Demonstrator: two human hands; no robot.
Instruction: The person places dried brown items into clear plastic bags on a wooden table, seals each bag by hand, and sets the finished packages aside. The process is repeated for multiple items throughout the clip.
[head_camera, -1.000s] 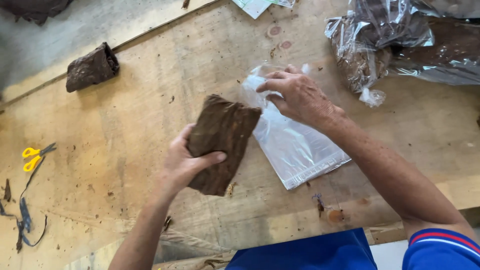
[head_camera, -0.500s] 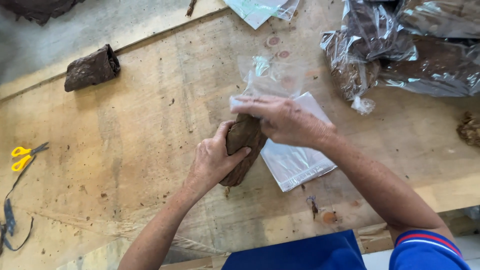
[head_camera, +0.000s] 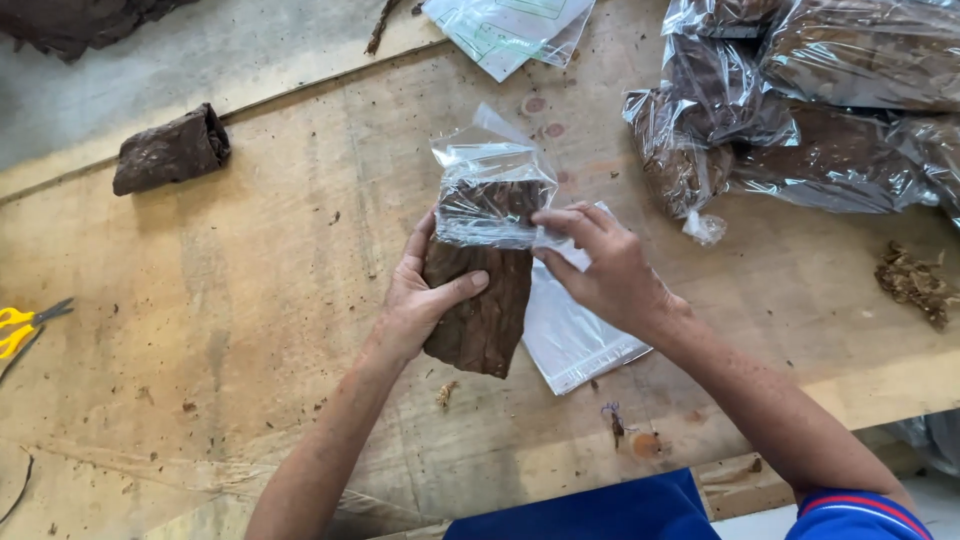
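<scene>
Left hand (head_camera: 425, 300): closed around a flat brown slab of pressed dried leaf (head_camera: 478, 315), thumb across its near face, fingers behind, holding it upright above the middle of the table. Right hand (head_camera: 600, 265): fingers pinched on the rim of a clear plastic bag (head_camera: 488, 185) that is drawn over the slab's far end; the lower half of the slab remains bare. Beneath the right hand, flat on the wooden table (head_camera: 250, 330): a small stack of empty clear bags (head_camera: 575, 340), just right of the slab. Far right: a heap of filled clear bags holding similar brown material (head_camera: 800, 120). Right edge: a small pile of loose brown crumbs (head_camera: 915, 280). Far centre: further flat clear bags with green print (head_camera: 510, 30). Far left: a rolled brown bundle (head_camera: 170, 150), well apart from the hands; beyond it, at the far-left corner, a larger dark mass (head_camera: 80, 20), partly cut off. Left edge: yellow-handled scissors (head_camera: 25, 325). Near edge: blue garment (head_camera: 600, 510).
</scene>
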